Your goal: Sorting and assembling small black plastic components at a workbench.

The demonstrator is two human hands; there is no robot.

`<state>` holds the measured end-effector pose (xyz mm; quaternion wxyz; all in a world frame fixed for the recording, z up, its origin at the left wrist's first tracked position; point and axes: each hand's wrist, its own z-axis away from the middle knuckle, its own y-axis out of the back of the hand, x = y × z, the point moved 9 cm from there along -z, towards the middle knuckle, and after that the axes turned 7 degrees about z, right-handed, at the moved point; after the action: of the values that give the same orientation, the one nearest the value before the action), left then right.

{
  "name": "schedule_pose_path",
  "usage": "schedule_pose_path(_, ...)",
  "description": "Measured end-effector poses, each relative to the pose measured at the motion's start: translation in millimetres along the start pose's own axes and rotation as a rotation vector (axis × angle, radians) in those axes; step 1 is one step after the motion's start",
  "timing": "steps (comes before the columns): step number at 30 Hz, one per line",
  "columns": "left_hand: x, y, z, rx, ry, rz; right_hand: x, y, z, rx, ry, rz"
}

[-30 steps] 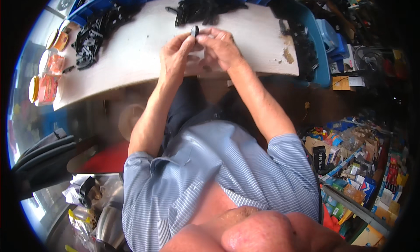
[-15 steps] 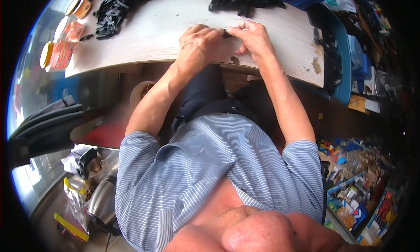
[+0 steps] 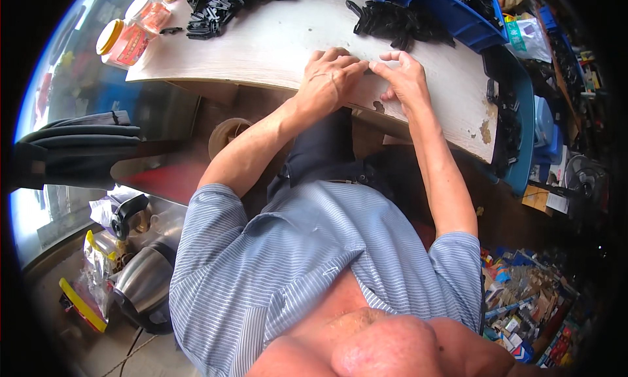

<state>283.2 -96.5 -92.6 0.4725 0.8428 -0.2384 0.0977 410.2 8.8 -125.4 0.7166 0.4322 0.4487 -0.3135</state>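
My left hand (image 3: 331,78) is closed over the near part of the white tabletop, its fingers curled and knuckles up. Opposite it, my right hand (image 3: 407,82) is bent inward, thumb and fingertips meeting the left fingertips. Whatever they hold between them is small and mostly hidden by the fingers. Beyond the hands lies a heap of slim black plastic pieces (image 3: 400,25), several of them clip-like in shape. A second heap of black pieces (image 3: 216,12) sits farther left.
The white table (image 3: 261,50) has worn patches near its right end. A blue bin (image 3: 435,14) stands at the back right, and a teal tub (image 3: 523,125) adjoins the right edge. Lidded jars (image 3: 127,46) line the left end. A steel kettle (image 3: 147,279) stands lower left.
The view has turned, so table and hands sit farther right in it. The dark piece that showed between my fingertips is now mostly covered, and the hands are closer together.
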Motion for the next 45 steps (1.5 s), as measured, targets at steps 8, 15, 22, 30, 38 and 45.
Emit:
schedule_pose_path(8,-103.2,77.5,-43.2,0.432,0.152,-0.292,-6.4,-10.2,-3.1,-0.149,0.002,0.365)
schedule_pose_path(15,-201.6,79.3,-41.4,0.197,0.218,-0.494,2.2,-0.3,-1.6,-0.046,-0.001,0.148)
schedule_pose_path(22,-153.4,90.9,-39.7,0.356,0.021,-0.375,19.0,35.1,8.6,-0.013,-0.097,-0.249)
schedule_pose_path(30,-74.8,43.0,-21.6,-0.133,-0.04,-0.202,65.3,202.5,0.2,0.501,-0.224,-0.322)
schedule_pose_path(38,-22.6,7.2,-24.0,-0.08,-0.072,-0.004,71.8,277.2,-3.3,0.86,-0.225,-0.253)
schedule_pose_path(45,-20.7,0.7,-29.1,-0.029,-0.034,0.064,43.5,192.7,-63.3,0.45,-0.206,-0.034)
